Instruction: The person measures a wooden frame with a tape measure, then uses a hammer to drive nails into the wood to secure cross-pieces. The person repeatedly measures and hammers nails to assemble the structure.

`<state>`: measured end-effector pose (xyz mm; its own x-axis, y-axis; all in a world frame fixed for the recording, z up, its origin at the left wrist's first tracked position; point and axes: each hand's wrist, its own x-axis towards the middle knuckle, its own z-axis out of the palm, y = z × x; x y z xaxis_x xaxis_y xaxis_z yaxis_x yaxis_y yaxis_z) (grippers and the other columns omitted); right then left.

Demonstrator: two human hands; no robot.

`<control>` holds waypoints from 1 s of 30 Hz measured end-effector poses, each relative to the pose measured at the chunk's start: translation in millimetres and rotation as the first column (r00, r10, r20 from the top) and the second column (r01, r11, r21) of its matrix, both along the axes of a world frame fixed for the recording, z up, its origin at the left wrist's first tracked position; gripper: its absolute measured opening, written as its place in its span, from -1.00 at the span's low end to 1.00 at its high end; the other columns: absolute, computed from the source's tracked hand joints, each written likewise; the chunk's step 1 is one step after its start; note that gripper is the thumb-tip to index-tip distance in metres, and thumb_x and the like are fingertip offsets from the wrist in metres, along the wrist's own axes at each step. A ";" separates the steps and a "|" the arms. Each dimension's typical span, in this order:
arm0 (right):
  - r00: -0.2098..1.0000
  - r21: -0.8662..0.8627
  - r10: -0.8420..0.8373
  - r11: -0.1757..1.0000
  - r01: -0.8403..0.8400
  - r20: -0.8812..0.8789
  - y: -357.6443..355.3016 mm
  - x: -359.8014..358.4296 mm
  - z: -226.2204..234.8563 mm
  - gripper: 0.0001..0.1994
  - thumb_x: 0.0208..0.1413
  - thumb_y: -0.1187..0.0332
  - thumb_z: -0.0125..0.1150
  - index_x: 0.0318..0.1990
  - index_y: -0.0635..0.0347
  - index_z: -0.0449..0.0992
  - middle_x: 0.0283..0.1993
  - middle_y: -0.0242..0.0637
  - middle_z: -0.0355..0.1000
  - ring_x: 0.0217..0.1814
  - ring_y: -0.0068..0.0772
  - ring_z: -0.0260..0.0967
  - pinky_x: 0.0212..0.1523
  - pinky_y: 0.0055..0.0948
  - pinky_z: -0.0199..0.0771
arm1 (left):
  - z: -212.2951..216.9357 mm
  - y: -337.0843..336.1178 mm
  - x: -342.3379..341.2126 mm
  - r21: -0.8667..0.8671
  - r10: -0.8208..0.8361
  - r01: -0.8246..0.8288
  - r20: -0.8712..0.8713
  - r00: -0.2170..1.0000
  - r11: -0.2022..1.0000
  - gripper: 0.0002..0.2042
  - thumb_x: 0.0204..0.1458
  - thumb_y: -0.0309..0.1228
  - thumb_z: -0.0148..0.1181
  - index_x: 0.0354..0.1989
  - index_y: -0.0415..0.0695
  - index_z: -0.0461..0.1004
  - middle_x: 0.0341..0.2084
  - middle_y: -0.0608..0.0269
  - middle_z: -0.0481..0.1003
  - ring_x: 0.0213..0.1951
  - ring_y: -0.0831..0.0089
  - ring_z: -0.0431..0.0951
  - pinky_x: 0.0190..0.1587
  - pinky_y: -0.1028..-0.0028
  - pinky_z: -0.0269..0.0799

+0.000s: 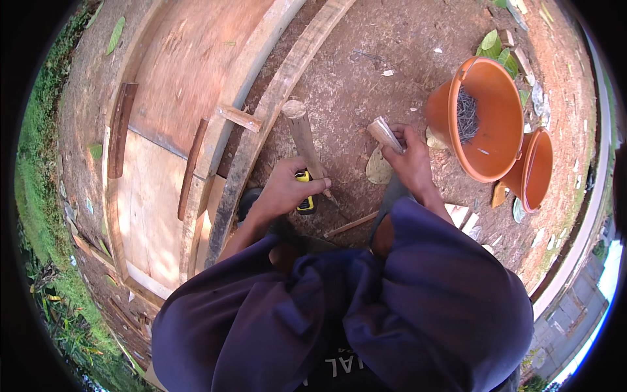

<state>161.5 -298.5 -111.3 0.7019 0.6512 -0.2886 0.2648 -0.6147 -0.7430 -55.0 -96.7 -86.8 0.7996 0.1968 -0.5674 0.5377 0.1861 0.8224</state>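
My left hand grips a round wooden stake that stands on the red dirt, together with a yellow and black tool held against it. My right hand is closed around a pale, flat-ended piece of wood just right of the stake. Both hands work over bare earth in front of my knees, which are covered by dark blue cloth.
A curved plank frame with plywood panels lies to the left. To the right an orange bucket holding several nails tilts beside a second orange bucket. Dry leaves and wood scraps litter the dirt; grass borders the left.
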 end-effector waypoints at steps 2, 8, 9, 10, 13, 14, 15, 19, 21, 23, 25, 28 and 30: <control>0.918 0.092 -0.102 0.985 0.148 -0.382 0.8 -7.6 2.9 -0.54 0.13 0.35 0.46 0.12 0.28 0.44 0.02 -0.07 0.58 0.01 -0.25 0.57 0.05 -0.24 0.52 | -4.2 -0.5 2.7 -0.042 0.037 -0.032 0.117 0.992 0.999 -0.83 0.06 -0.54 0.35 -0.18 -0.32 0.65 -0.15 0.12 0.64 -0.17 0.42 0.66 -0.05 0.39 0.58; 0.709 0.213 0.107 0.975 0.061 -0.697 20.8 -37.8 26.4 -0.60 0.17 0.34 0.46 0.11 0.27 0.51 -0.02 -0.23 0.58 0.05 -0.46 0.50 0.02 -0.37 0.52 | 4.8 -11.4 14.8 -0.515 0.212 -0.124 0.116 0.970 0.848 -0.52 0.08 -0.54 0.28 0.22 -0.36 0.47 0.10 -0.03 0.55 -0.02 0.22 0.67 0.08 0.31 0.61; 0.756 0.240 0.154 0.971 0.005 -0.636 20.9 -42.0 25.2 -0.60 0.17 0.31 0.47 0.11 0.25 0.53 -0.02 -0.22 0.58 0.07 -0.43 0.50 0.02 -0.36 0.52 | 4.1 -13.1 14.7 -0.564 0.201 -0.127 0.070 0.977 0.816 -0.46 0.08 -0.55 0.25 0.29 -0.37 0.39 0.09 -0.05 0.54 -0.01 0.17 0.67 0.09 0.28 0.62; 0.796 0.262 0.198 0.964 -0.052 -0.571 20.1 -45.4 23.4 -0.60 0.17 0.27 0.47 0.10 0.24 0.55 -0.02 -0.21 0.58 0.08 -0.40 0.51 0.02 -0.36 0.53 | 2.9 -14.6 14.7 -0.608 0.185 -0.133 0.023 0.983 0.782 -0.39 0.07 -0.55 0.22 0.37 -0.37 0.31 0.08 -0.07 0.54 0.00 0.12 0.68 0.10 0.25 0.62; 0.855 0.262 0.242 0.956 -0.130 -0.458 6.7 -43.0 37.2 -0.59 0.18 0.18 0.45 0.11 0.18 0.59 -0.01 -0.18 0.58 0.09 -0.32 0.53 0.02 -0.34 0.54 | -12.7 -17.6 12.3 -0.603 0.158 -0.111 0.026 0.987 0.790 -0.37 0.08 -0.50 0.20 0.38 -0.37 0.29 0.10 -0.09 0.53 0.01 0.12 0.67 0.05 0.25 0.64; 0.865 0.251 0.240 0.958 -0.137 -0.441 0.1 -42.2 46.3 -0.58 0.19 0.16 0.44 0.11 0.16 0.60 -0.01 -0.17 0.58 0.09 -0.28 0.54 0.02 -0.33 0.54 | -14.4 -18.6 12.9 -0.603 0.157 -0.105 0.035 0.987 0.791 -0.38 0.08 -0.49 0.19 0.38 -0.37 0.30 0.10 -0.09 0.53 0.02 0.12 0.66 0.05 0.24 0.65; 0.892 0.144 0.152 0.985 -0.099 -0.425 -9.0 -40.0 53.8 -0.58 0.22 0.13 0.39 0.12 0.18 0.59 -0.03 -0.19 0.60 0.07 -0.25 0.55 0.03 -0.32 0.55 | -12.4 -18.6 14.9 -0.612 0.171 -0.102 0.055 0.984 0.784 -0.39 0.08 -0.46 0.20 0.35 -0.37 0.32 0.20 -0.13 0.47 0.02 0.11 0.66 0.06 0.21 0.65; 0.724 -0.012 -0.450 0.853 0.522 -0.523 -72.2 -32.7 62.0 -0.65 0.32 0.21 0.26 0.04 0.35 0.56 -0.15 -0.18 0.59 -0.08 -0.39 0.57 -0.14 -0.43 0.58 | -24.9 -5.2 10.0 -0.633 0.234 -0.144 0.060 0.970 0.760 -0.38 0.09 -0.39 0.18 0.36 -0.36 0.31 0.35 -0.19 0.30 -0.01 0.02 0.66 -0.01 0.15 0.69; 0.620 0.004 -0.622 0.705 0.710 -0.477 -97.5 -30.5 71.1 -0.72 0.35 0.27 0.22 -0.02 0.36 0.55 -0.23 -0.25 0.58 -0.24 -0.51 0.54 -0.29 -0.50 0.54 | -30.2 5.7 7.4 -0.695 0.305 -0.200 0.030 0.952 0.691 -0.43 0.10 -0.43 0.19 0.32 -0.39 0.36 0.36 -0.15 0.32 -0.03 0.00 0.68 0.00 0.13 0.70; 0.657 -0.074 -0.703 0.696 0.714 -0.272 -116.8 -31.6 78.4 -0.73 0.33 0.28 0.23 -0.01 0.35 0.56 -0.28 -0.28 0.58 -0.32 -0.48 0.55 -0.31 -0.47 0.55 | -36.3 18.8 7.5 -0.737 0.301 -0.207 -0.005 0.954 0.643 -0.43 0.10 -0.41 0.19 0.31 -0.39 0.36 0.37 -0.16 0.30 -0.05 -0.01 0.69 -0.07 0.14 0.74; 0.803 -0.142 -0.596 0.794 0.591 0.005 -120.9 -34.1 78.0 -0.73 0.28 0.31 0.27 0.02 0.29 0.56 -0.24 -0.23 0.60 -0.29 -0.35 0.58 -0.28 -0.38 0.59 | -42.5 28.9 8.0 -0.753 0.299 -0.207 -0.014 0.954 0.625 -0.42 0.10 -0.40 0.18 0.31 -0.40 0.34 0.36 -0.18 0.31 -0.05 -0.01 0.69 -0.11 0.14 0.75; 0.926 -0.255 -0.133 0.939 0.232 0.353 -112.1 -33.4 60.8 -0.70 0.20 0.35 0.30 0.06 0.20 0.56 -0.10 -0.16 0.60 -0.14 -0.17 0.61 -0.17 -0.24 0.63 | -37.3 33.6 13.4 -0.726 0.294 -0.208 -0.008 0.956 0.656 -0.43 0.11 -0.41 0.18 0.30 -0.43 0.33 0.33 -0.21 0.32 -0.06 -0.02 0.69 -0.12 0.14 0.75; 0.906 -0.304 0.111 0.952 0.021 0.409 -89.2 -25.5 54.2 -0.67 0.16 0.39 0.29 0.09 0.15 0.55 -0.02 -0.14 0.58 -0.01 -0.07 0.59 -0.07 -0.15 0.63 | -33.6 33.4 18.2 -0.701 0.293 -0.207 0.002 0.956 0.682 -0.42 0.10 -0.41 0.18 0.30 -0.44 0.32 0.32 -0.20 0.33 -0.06 -0.02 0.69 -0.12 0.13 0.75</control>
<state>136.0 -387.8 -57.1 0.7713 0.6163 -0.1590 0.5419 -0.7669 -0.3438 -36.8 -63.2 -120.4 0.8408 -0.0122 -0.5411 0.3059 0.8355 0.4565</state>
